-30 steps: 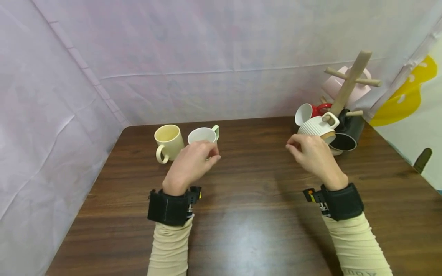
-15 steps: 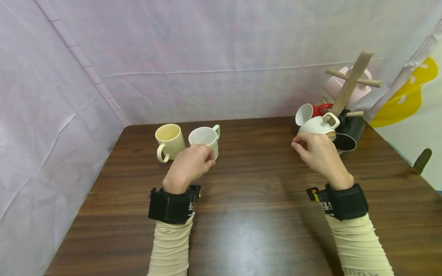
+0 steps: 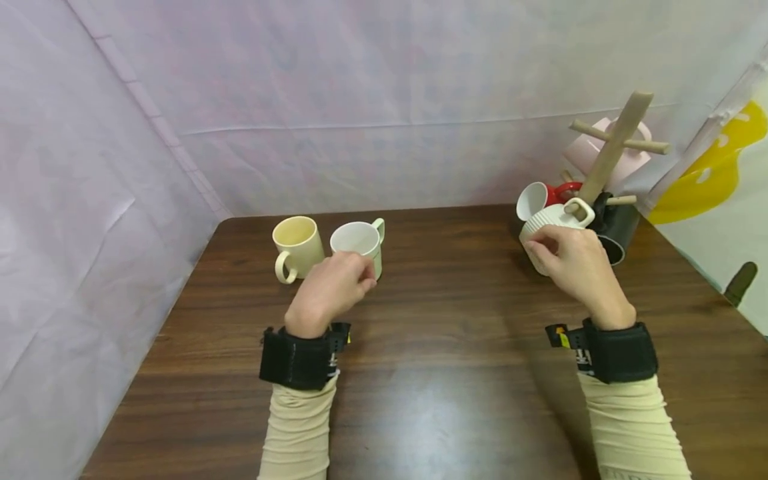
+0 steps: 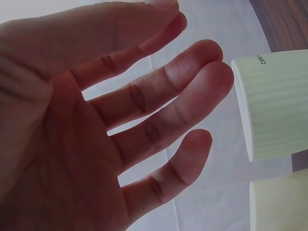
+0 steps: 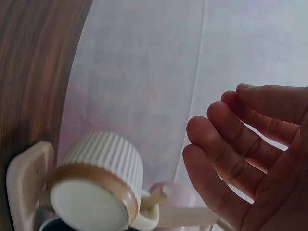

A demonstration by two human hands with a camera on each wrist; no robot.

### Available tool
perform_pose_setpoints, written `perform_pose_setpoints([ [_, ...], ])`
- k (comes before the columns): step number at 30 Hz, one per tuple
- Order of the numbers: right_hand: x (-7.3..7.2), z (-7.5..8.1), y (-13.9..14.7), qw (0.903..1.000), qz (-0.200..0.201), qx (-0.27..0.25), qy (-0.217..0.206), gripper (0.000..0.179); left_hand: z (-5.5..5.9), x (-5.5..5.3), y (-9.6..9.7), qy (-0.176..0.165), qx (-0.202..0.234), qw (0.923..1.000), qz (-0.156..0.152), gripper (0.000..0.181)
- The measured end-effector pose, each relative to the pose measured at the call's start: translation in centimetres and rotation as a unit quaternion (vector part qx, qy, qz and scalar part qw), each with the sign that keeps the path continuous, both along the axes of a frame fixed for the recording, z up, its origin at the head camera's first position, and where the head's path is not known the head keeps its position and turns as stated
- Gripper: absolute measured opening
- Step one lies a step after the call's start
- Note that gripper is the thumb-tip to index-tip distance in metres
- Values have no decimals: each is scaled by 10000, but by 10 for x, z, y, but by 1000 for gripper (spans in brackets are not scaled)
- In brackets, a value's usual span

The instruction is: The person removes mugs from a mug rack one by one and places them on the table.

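Near the middle left of the head view, my left hand (image 3: 330, 290) hovers with relaxed, slightly bent fingers and holds nothing. Just beyond it stands a pale green mug (image 3: 375, 263), its side close past the fingertips (image 4: 219, 79) in the left wrist view. A pale yellow mug (image 3: 307, 250) stands upright to the left of that. On the right, my right hand (image 3: 579, 267) overlaps a white ribbed mug (image 3: 549, 219) with a brown band at its base, hanging tilted from a wooden mug tree (image 3: 618, 140). The right wrist view shows loosely bent fingers apart from this white mug (image 5: 108, 159).
A red mug (image 3: 550, 195), a black mug (image 3: 624, 230) and a pink mug (image 3: 633, 165) also hang on the tree at the table's back right corner. Pale curtains (image 3: 384, 120) rise behind the brown wooden table (image 3: 432, 333).
My right hand has moved right across the white mug, covering its base and exposing its lower left side. My left hand has drawn back slightly, so more of the green mug shows.
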State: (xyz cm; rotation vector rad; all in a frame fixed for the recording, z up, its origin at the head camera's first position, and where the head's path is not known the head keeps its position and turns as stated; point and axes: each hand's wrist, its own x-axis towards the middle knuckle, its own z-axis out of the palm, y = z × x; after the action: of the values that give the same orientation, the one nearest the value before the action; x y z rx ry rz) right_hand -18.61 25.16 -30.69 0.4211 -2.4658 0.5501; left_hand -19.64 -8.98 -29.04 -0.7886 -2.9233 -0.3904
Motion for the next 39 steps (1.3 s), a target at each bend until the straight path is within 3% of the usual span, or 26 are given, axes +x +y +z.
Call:
perform_pose_setpoints([
  [7,-2,12,22,9995,-282,-79,142,7,0,0,1,5,1,10000,20,7],
  [17,-10,16,48,9965,-718,-262,350,13,0,1,2,-3,-6,10000,-7,5],
  [29,-15,20,77,9811,-1637,-987,288,22,0,1,2,-39,25,10000,-5,5],
  [39,-19,24,90,9751,-1912,-1080,311,26,-1,0,1,-5,15,10000,-5,6],
])
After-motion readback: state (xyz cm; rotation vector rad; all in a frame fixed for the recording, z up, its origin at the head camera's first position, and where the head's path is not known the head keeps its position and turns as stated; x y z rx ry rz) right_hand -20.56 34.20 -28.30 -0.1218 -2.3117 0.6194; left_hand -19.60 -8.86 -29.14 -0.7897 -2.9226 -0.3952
